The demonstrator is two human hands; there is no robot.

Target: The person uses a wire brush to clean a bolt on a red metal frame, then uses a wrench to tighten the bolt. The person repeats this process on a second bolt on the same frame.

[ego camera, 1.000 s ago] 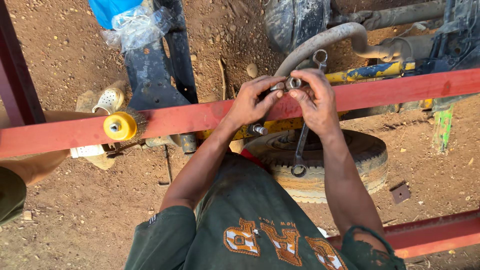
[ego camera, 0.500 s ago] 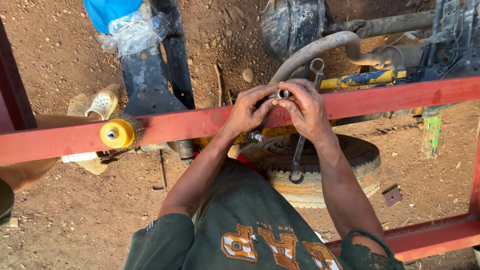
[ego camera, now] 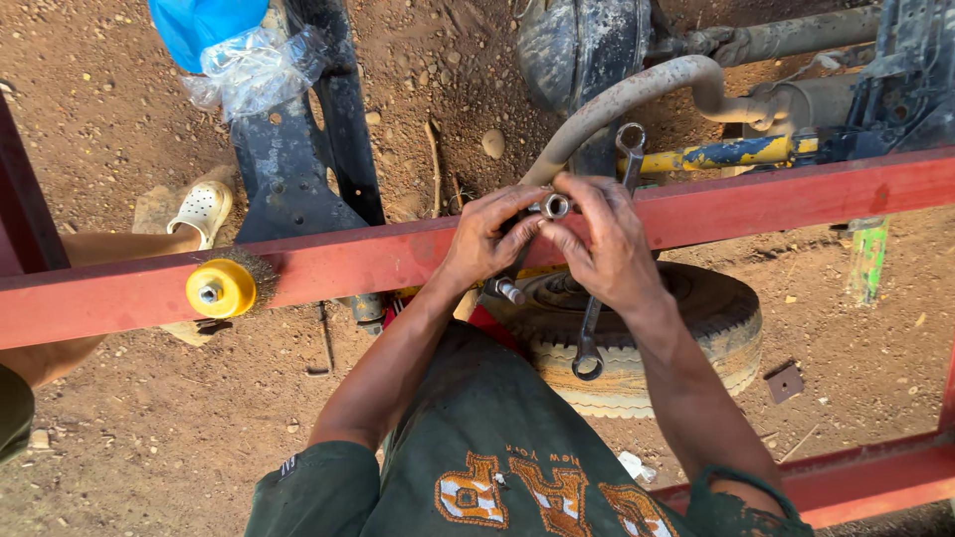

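Note:
Both my hands meet over the red steel beam point(ego camera: 796, 199). My left hand point(ego camera: 485, 239) and my right hand point(ego camera: 609, 247) pinch a small round metal nut point(ego camera: 554, 206) between their fingertips on top of the beam. A long combination wrench point(ego camera: 589, 338) runs under my right palm, with its open end point(ego camera: 630, 137) sticking out above the beam and its ring end hanging over the tyre. A short bolt point(ego camera: 507, 290) shows under my left hand.
A worn tyre point(ego camera: 706, 318) lies on the dirt under the beam. A yellow wire brush wheel point(ego camera: 221, 288) sits on the beam at left. Another person's foot in a white sandal point(ego camera: 204, 209) is at far left. A curved pipe point(ego camera: 637, 89), a blue plastic bag point(ego camera: 199, 25) and a lower red beam point(ego camera: 865, 477) surround me.
My hands stay together on the nut at the same spot on the beam. Only the fingers shift a little, and the view has tilted slightly.

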